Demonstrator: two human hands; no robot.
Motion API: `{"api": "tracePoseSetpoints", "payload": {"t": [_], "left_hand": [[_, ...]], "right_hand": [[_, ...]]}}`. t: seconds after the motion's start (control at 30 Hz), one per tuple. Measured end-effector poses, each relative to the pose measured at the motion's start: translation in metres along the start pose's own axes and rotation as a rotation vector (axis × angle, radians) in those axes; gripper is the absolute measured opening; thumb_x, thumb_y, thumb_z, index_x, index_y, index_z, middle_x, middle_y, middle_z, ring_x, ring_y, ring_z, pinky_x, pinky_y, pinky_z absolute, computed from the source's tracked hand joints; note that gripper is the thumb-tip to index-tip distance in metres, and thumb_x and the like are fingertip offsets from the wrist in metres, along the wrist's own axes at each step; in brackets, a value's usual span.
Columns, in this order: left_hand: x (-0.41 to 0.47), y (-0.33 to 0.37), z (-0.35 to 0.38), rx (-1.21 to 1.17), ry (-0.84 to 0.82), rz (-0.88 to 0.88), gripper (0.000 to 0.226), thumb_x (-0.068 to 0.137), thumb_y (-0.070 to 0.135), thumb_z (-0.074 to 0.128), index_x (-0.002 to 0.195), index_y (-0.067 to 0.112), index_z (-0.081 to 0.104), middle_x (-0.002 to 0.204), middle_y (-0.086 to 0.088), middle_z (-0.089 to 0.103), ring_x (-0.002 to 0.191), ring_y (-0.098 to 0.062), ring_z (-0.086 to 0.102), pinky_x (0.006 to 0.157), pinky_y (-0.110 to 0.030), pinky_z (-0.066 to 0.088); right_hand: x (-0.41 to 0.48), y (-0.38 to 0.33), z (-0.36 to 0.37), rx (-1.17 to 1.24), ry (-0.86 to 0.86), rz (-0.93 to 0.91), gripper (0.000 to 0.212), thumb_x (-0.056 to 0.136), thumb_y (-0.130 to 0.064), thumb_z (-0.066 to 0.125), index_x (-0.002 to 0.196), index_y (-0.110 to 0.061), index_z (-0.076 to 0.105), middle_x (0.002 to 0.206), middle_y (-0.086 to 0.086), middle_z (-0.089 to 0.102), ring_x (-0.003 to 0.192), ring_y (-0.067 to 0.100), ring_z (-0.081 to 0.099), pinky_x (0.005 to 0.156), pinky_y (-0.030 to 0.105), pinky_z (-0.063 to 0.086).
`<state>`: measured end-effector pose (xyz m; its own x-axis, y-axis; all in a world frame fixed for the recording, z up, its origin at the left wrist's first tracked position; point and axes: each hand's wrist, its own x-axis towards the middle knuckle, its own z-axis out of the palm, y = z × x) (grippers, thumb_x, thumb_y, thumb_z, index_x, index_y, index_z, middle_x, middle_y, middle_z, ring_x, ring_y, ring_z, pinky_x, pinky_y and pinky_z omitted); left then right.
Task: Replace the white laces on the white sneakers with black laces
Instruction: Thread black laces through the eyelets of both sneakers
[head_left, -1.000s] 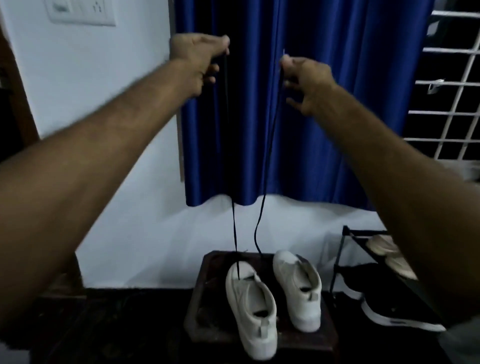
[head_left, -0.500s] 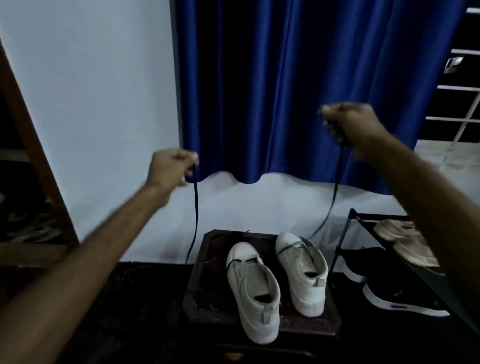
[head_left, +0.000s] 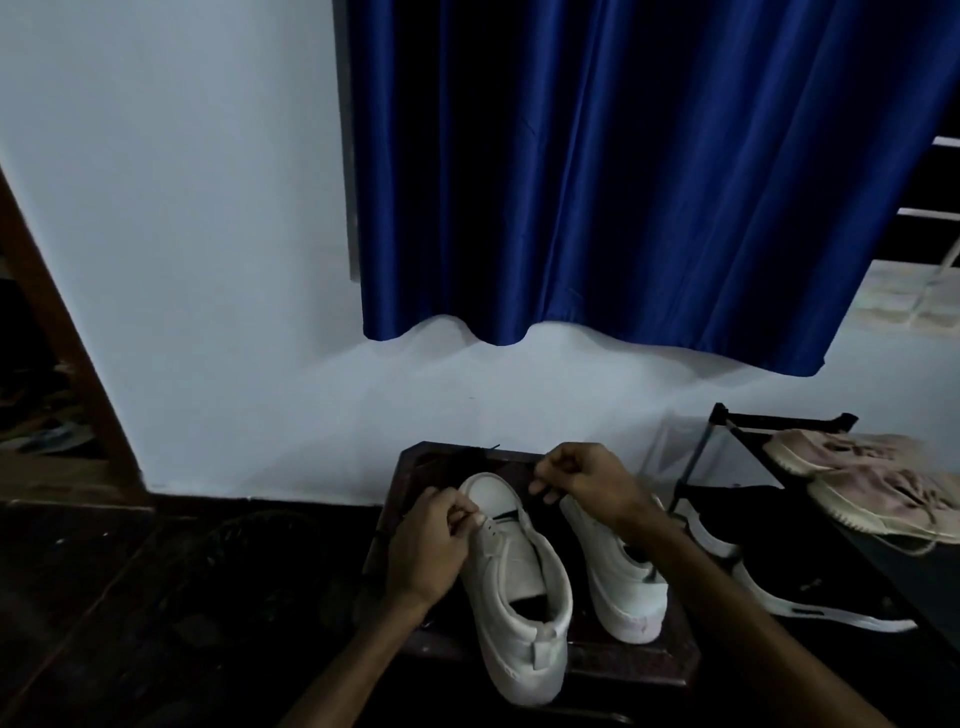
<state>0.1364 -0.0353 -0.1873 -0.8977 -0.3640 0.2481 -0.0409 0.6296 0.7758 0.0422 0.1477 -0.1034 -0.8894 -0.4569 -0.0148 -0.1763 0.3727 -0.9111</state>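
Two white sneakers stand side by side on a small dark table (head_left: 618, 662), heels near, toes toward the far wall (head_left: 182, 260). The left sneaker (head_left: 514, 592) carries a short bar of black lace (head_left: 506, 515) across its farthest eyelets (the only lacing visible on it). The left hand (head_left: 431, 545) rests against the left side of this sneaker, fingers (head_left: 467, 517) curled and pinching at the left end of the lace bar. The right hand (head_left: 587, 483) is over the toe of the right sneaker (head_left: 623, 577), fingers (head_left: 543, 488) curled and pinching the lace where it leaves the right eyelet; the lace inside both grips is mostly hidden in the dim light. A blue curtain (head_left: 623, 182) hangs on the wall above. Right of the table stands a shoe rack (head_left: 727, 426) holding pink shoes (head_left: 857, 467), with a black shoe (head_left: 789, 587) lower down. The floor (head_left: 156, 623) is dark.
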Motion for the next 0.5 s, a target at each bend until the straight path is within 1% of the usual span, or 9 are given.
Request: {"api": "tracePoseSetpoints", "payload": {"t": [0.03,0.1,0.2,0.3,0.33,0.37,0.4,0.43,0.5], "left_hand": [[-0.001,0.000,0.002,0.042,0.033,0.043,0.009,0.087,0.029,0.069,0.082,0.026,0.062,0.090,0.011,0.058,0.082,-0.007,0.060,0.071,-0.032,0.050],[-0.003,0.001,0.008,0.085,0.063,0.083,0.010,0.092,0.028,0.062,0.088,0.020,0.059,0.094,0.008,0.056,0.086,-0.012,0.058,0.071,-0.035,0.047],[-0.006,-0.006,0.020,-0.009,0.079,0.049,0.009,0.097,0.022,0.055,0.094,0.014,0.058,0.098,0.001,0.057,0.090,-0.021,0.059,0.076,-0.037,0.046],[-0.008,-0.005,0.020,-0.072,0.108,0.052,0.004,0.096,0.020,0.056,0.094,0.018,0.055,0.097,0.004,0.059,0.090,-0.018,0.060,0.076,-0.030,0.045],[-0.009,0.000,0.016,-0.103,0.120,0.037,0.005,0.095,0.022,0.058,0.094,0.020,0.053,0.096,0.005,0.059,0.090,-0.017,0.061,0.075,-0.029,0.045],[-0.011,0.007,0.012,-0.124,0.132,0.014,0.010,0.094,0.028,0.059,0.095,0.022,0.052,0.096,0.007,0.060,0.090,-0.015,0.061,0.074,-0.030,0.046],[-0.013,0.014,0.008,-0.113,0.136,-0.015,0.018,0.091,0.039,0.060,0.094,0.024,0.051,0.095,0.009,0.059,0.088,-0.013,0.060,0.073,-0.031,0.047],[-0.014,0.023,0.003,-0.054,0.115,-0.043,0.027,0.088,0.051,0.059,0.092,0.026,0.051,0.094,0.010,0.057,0.087,-0.012,0.059,0.071,-0.032,0.047],[-0.015,0.039,-0.007,0.093,-0.024,-0.117,0.045,0.080,0.072,0.052,0.087,0.028,0.053,0.093,0.012,0.058,0.088,-0.012,0.059,0.072,-0.031,0.046]], "right_hand": [[0.001,0.002,0.001,-0.006,-0.012,-0.006,0.011,0.091,-0.006,0.062,0.087,0.005,0.064,0.079,0.015,0.074,0.062,0.021,0.065,0.068,0.031,0.054],[0.002,0.004,0.001,-0.035,-0.057,-0.016,0.014,0.092,-0.006,0.062,0.091,0.008,0.063,0.081,0.014,0.074,0.066,0.022,0.067,0.069,0.029,0.055],[0.000,0.006,0.004,-0.099,-0.127,-0.022,0.015,0.092,-0.007,0.062,0.093,0.008,0.064,0.083,0.015,0.074,0.070,0.022,0.069,0.067,0.025,0.055],[0.000,0.005,0.004,-0.113,-0.129,-0.067,0.015,0.091,-0.007,0.063,0.092,0.008,0.064,0.083,0.015,0.074,0.067,0.020,0.068,0.065,0.024,0.054],[-0.001,0.003,0.004,-0.128,-0.134,-0.089,0.014,0.091,-0.008,0.063,0.091,0.007,0.065,0.082,0.014,0.074,0.065,0.019,0.068,0.066,0.024,0.054],[-0.001,0.001,0.004,-0.149,-0.144,-0.108,0.014,0.091,-0.009,0.064,0.089,0.004,0.066,0.081,0.013,0.074,0.063,0.018,0.066,0.065,0.024,0.054],[0.000,-0.001,0.005,-0.173,-0.164,-0.123,0.012,0.090,-0.010,0.064,0.087,0.002,0.067,0.079,0.010,0.074,0.061,0.016,0.065,0.064,0.024,0.053],[0.001,-0.002,0.006,-0.194,-0.193,-0.133,0.010,0.090,-0.009,0.065,0.085,-0.001,0.067,0.076,0.008,0.073,0.059,0.015,0.064,0.063,0.023,0.052],[0.003,-0.002,0.011,-0.211,-0.239,-0.141,0.007,0.089,-0.008,0.065,0.084,-0.004,0.068,0.074,0.006,0.073,0.056,0.015,0.064,0.061,0.025,0.051]]}}
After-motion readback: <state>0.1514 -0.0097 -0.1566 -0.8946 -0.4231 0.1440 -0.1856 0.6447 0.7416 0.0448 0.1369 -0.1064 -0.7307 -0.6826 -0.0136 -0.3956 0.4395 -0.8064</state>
